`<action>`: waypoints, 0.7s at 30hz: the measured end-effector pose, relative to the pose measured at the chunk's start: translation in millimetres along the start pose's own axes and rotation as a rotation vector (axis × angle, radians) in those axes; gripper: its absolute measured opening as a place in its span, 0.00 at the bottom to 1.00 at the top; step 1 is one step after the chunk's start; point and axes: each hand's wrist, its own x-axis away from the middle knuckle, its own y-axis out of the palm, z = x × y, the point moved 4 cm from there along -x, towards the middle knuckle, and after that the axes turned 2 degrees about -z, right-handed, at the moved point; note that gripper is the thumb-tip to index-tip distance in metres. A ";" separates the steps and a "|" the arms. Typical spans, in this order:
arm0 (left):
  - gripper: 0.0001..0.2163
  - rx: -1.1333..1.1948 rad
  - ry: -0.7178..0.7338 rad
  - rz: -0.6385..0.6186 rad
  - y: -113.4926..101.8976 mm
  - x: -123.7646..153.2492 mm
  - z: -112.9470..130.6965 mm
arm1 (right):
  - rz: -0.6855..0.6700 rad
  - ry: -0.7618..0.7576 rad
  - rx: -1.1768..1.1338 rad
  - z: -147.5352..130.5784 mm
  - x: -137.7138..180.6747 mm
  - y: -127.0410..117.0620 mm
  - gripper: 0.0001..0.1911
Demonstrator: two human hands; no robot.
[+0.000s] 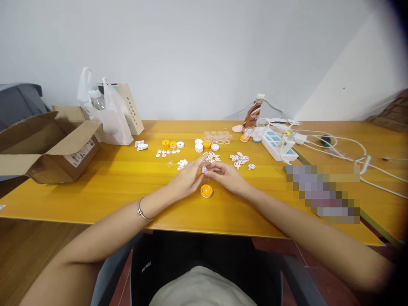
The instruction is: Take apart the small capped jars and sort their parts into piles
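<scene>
Both hands meet over the middle of the yellow table (111,187). My left hand (186,178) has its fingers stretched toward a small white plastic piece (204,169) that my right hand (226,174) pinches between its fingertips. An orange round cap (206,191) lies on the table just in front of both hands. Beyond the fingers lie clusters of small white pieces (240,159) and several orange and white caps (204,144).
An open cardboard box (44,144) sits at the left, with a white plastic bag (108,114) and a paper bag behind it. A bottle (253,114), a power strip (276,144) and white cables (338,146) crowd the right. Clear round lids (218,136) lie at the back.
</scene>
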 end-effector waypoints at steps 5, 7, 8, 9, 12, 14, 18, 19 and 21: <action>0.24 -0.061 0.031 0.041 -2.2 0.0 2.1 | -0.061 -0.025 -0.134 -3.4 0.3 5.7 0.14; 0.22 -0.077 0.046 0.038 -2.5 -0.1 3.6 | -0.064 -0.039 -0.156 -2.7 1.9 6.8 0.15; 0.21 -0.081 0.047 0.038 -2.8 -0.2 4.2 | -0.061 -0.041 -0.167 -1.9 2.9 7.1 0.15; 0.19 -0.083 0.049 0.043 -3.4 -0.3 4.6 | -0.056 -0.039 -0.179 -1.2 4.0 7.3 0.16; 0.13 -0.086 0.084 0.074 -6.5 -0.8 5.8 | -0.036 -0.024 -0.213 0.7 6.3 7.4 0.16; 0.11 -0.096 0.125 0.101 -8.6 -1.1 5.8 | -0.026 -0.017 -0.216 1.6 6.7 7.0 0.15; 0.11 -0.140 0.174 0.126 -8.3 -0.9 1.9 | 0.008 -0.007 -0.187 5.9 5.8 4.9 0.15; 0.11 -0.153 0.184 0.122 -7.0 -0.6 0.8 | 0.018 -0.002 -0.186 7.5 5.6 4.3 0.15; 0.12 -0.175 0.200 0.112 -4.3 0.3 -1.0 | 0.036 0.018 -0.198 10.9 5.6 3.5 0.15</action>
